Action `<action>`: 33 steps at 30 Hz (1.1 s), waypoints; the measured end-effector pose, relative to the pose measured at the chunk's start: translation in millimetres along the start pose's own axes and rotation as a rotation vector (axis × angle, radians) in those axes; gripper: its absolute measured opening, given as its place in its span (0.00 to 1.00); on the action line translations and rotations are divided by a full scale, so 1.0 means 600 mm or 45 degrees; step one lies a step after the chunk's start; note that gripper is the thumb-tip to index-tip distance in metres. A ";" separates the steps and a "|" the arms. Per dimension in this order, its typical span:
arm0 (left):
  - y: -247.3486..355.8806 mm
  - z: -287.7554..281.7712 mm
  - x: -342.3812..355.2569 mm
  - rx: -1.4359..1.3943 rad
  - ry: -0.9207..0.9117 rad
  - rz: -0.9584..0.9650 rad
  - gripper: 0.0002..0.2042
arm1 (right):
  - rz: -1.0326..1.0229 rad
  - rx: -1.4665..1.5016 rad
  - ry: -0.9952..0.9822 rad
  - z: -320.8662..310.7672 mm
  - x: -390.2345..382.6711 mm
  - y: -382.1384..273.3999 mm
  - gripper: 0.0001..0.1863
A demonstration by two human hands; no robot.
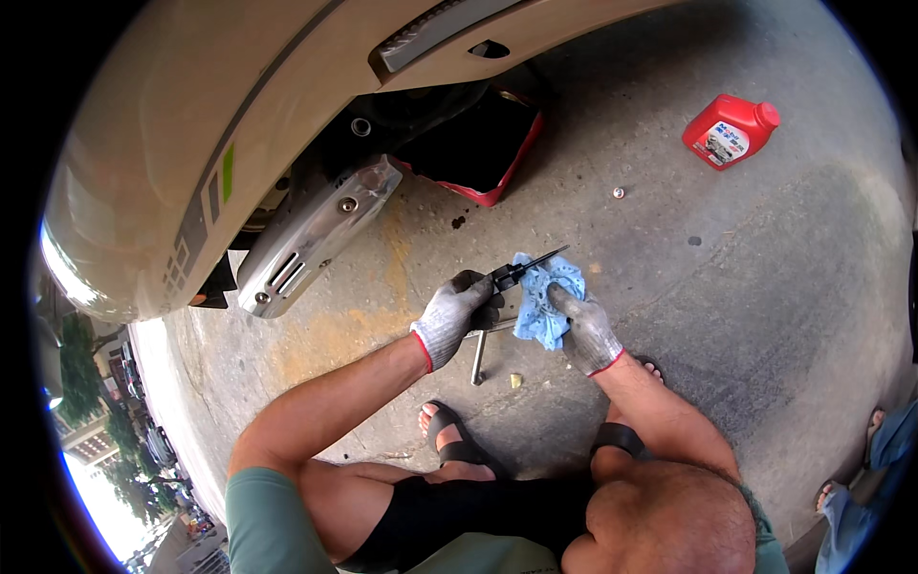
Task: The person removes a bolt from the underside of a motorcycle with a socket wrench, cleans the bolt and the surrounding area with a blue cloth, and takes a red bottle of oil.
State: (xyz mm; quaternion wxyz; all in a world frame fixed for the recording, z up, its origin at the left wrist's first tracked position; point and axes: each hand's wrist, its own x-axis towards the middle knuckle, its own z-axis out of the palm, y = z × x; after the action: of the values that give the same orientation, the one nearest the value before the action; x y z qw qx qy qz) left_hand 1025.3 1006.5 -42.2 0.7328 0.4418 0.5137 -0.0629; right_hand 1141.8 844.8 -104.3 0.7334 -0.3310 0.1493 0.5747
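My left hand [457, 311], in a grey-white work glove with dark, stained fingertips, is closed around the black grip of what looks like an oil dipstick [509, 276]. Its thin dark rod points up and to the right, past a crumpled light-blue cloth [540, 323]. That cloth is bunched in my gloved right hand [585, 330], whose thumb presses on it. The cloth touches or lies just beside the dipstick; which, I cannot tell. Beneath my hands, a T-shaped metal wrench [477, 362] lies on the ground, its crossbar partly hidden.
A beige scooter body [191, 124] with a silver slotted exhaust cover [316, 239] fills the upper left. Under it sits a red-rimmed pan [497, 194] with a black inside. A red oil jug [732, 134] and a small metal part [619, 192] are on the concrete. Another person's feet [830, 493] show at right.
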 end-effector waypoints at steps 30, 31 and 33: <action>0.031 -0.021 -0.017 1.388 -0.522 0.092 0.16 | -0.332 -1.195 -0.242 -0.007 0.000 -0.122 0.16; 0.029 -0.022 -0.015 1.404 -0.533 0.103 0.17 | -0.523 -1.495 -0.371 0.005 -0.005 -0.114 0.17; 0.032 -0.018 -0.015 1.404 -0.549 0.132 0.16 | -0.919 -2.082 -0.641 0.023 -0.014 -0.094 0.18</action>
State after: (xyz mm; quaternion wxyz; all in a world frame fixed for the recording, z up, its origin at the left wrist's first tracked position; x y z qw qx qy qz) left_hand 1024.0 1022.6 -24.8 0.4851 0.7590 0.2227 -0.3730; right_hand 1190.1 840.6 -71.3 0.4172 -0.6371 -0.5781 0.2931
